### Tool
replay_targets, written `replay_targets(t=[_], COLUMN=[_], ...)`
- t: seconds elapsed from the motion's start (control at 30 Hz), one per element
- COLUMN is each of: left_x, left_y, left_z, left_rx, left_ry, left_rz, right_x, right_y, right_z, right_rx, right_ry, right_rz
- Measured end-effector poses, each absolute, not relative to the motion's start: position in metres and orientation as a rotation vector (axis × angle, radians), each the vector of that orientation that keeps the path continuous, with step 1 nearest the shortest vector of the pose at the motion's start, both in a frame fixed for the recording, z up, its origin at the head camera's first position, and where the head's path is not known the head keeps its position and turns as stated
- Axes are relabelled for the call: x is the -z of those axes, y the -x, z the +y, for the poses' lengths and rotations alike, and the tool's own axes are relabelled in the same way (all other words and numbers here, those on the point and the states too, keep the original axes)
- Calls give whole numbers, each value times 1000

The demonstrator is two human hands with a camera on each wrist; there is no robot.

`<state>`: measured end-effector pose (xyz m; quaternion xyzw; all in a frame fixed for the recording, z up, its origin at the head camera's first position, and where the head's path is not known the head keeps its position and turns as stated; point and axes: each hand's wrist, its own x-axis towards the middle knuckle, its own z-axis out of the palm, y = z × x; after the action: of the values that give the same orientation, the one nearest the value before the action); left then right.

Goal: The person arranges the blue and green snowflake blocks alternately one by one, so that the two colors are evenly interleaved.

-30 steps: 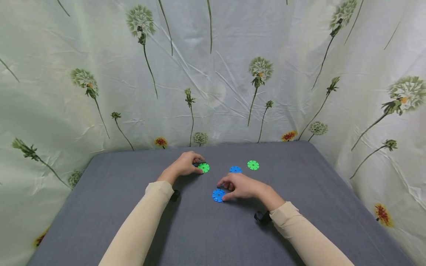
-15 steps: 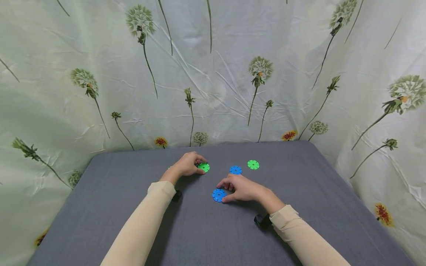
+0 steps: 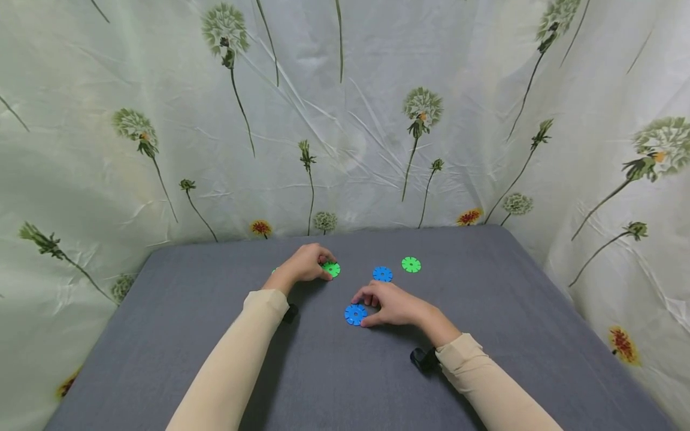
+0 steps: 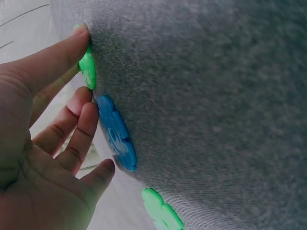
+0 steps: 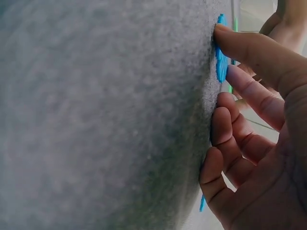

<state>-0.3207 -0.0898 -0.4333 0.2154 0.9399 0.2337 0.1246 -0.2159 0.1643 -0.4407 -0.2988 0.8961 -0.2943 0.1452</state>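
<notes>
In the head view my left hand (image 3: 306, 263) holds the rim of a green notched disc (image 3: 333, 269), thumb on its near side and fingers on its far side. My right hand (image 3: 396, 304) has thumb and index finger on opposite edges of a blue notched disc (image 3: 355, 315), nearer to me. Both discs lie flat on the cloth or very close to it. The left wrist view shows the thumb at the green disc (image 4: 88, 69), with a blue disc (image 4: 117, 134) near the little finger. In the right wrist view the blue disc (image 5: 221, 55) stands edge-on between thumb and index finger.
Another blue disc (image 3: 383, 274) lies just beyond my right hand, and a green disc (image 3: 411, 264) is to its right. A further green disc (image 4: 160, 211) shows low in the left wrist view. The grey cloth-covered table (image 3: 323, 383) ends at a flower-printed curtain (image 3: 356, 120).
My left hand has shifted slightly to the right, and its fingers have come closer round the green disc. My right hand stays almost still at the blue disc.
</notes>
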Motion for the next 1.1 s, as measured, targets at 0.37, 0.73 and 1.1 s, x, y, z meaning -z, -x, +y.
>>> replay_targets(t=[0.37, 0.73, 1.1], left_x=[434, 435, 436], left_y=[319, 320, 320], left_z=[-90, -91, -90], left_rx=[-689, -682, -683], left_ry=[-603, -606, -603], left_rz=[2747, 2759, 2757], right_x=[438, 440, 439], right_y=[217, 216, 217], right_z=[158, 160, 160], right_rx=[958, 966, 897], right_ry=[849, 866, 862], right_rz=[2491, 2459, 2485])
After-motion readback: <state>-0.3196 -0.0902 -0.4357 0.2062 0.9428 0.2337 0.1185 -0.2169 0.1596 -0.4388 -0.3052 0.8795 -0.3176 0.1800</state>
